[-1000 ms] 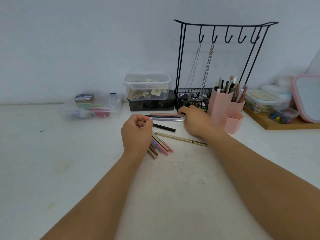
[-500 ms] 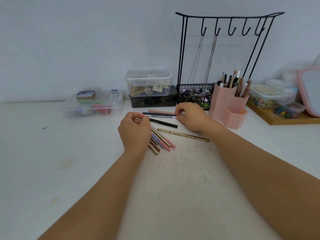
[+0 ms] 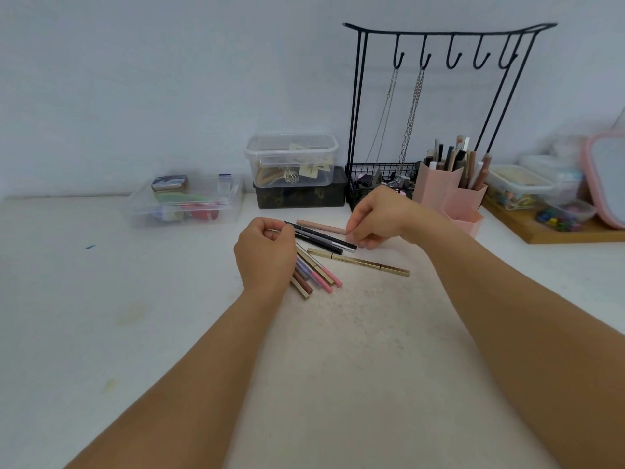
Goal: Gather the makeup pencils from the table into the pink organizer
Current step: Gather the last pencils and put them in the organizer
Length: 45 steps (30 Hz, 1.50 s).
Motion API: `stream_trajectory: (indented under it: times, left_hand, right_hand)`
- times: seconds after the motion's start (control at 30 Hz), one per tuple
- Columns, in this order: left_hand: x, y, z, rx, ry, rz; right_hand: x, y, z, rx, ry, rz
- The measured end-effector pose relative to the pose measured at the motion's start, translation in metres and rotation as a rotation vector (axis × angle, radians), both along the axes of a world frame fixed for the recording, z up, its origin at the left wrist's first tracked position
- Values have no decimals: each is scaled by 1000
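Several makeup pencils lie on the white table (image 3: 338, 350). Two or three black pencils (image 3: 321, 235) run between my hands. My left hand (image 3: 265, 255) pinches their left ends with thumb and forefinger. My right hand (image 3: 378, 216) curls over their right ends, fingertips touching them. A beige pencil (image 3: 319, 226) lies just behind. A gold pencil (image 3: 360, 263) lies in front. A bundle of pink, purple and brown pencils (image 3: 316, 276) pokes out from under my left hand. The pink organizer (image 3: 439, 192), with several pencils and brushes standing in it, is right of my right hand.
A black wire jewellery stand (image 3: 439, 45) with chains and a basket rises behind the organizer. A clear lidded box (image 3: 291, 159) sits on a dark box at the back. A clear tray (image 3: 186, 206) is back left. A wooden board (image 3: 554, 231) with containers and a pink-rimmed mirror (image 3: 605, 184) are far right.
My right hand has drawn back to the right ends of the black pencils. The black pencils now slant between both hands. My left hand has hardly moved.
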<state>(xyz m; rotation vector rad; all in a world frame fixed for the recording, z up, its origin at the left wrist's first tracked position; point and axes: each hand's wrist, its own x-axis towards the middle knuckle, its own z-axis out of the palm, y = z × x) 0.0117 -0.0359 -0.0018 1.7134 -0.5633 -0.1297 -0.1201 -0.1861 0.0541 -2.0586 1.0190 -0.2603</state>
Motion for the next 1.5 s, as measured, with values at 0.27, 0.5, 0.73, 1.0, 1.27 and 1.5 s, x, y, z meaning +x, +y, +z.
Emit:
stream_trajectory:
  times: [0.27, 0.5, 0.73, 1.0, 1.27, 1.5]
  left_hand:
    - [-4, 4, 10, -203, 133, -111]
    - [-6, 4, 10, -295, 116, -233]
    - [-2, 3, 11, -330, 187, -107]
    - [6, 4, 12, -281, 325, 50]
    - [3, 4, 13, -243, 333, 32]
    - [2, 3, 13, -220, 342, 7]
  right_hand:
    - [-1, 10, 19, 437, -410, 56]
    - [22, 47, 10, 347, -316, 291]
    - [22, 46, 10, -31, -178, 215]
    - [22, 35, -1, -364, 108, 185]
    - [29, 33, -12, -420, 176, 137]
    - [26, 30, -12, -303, 163, 113]
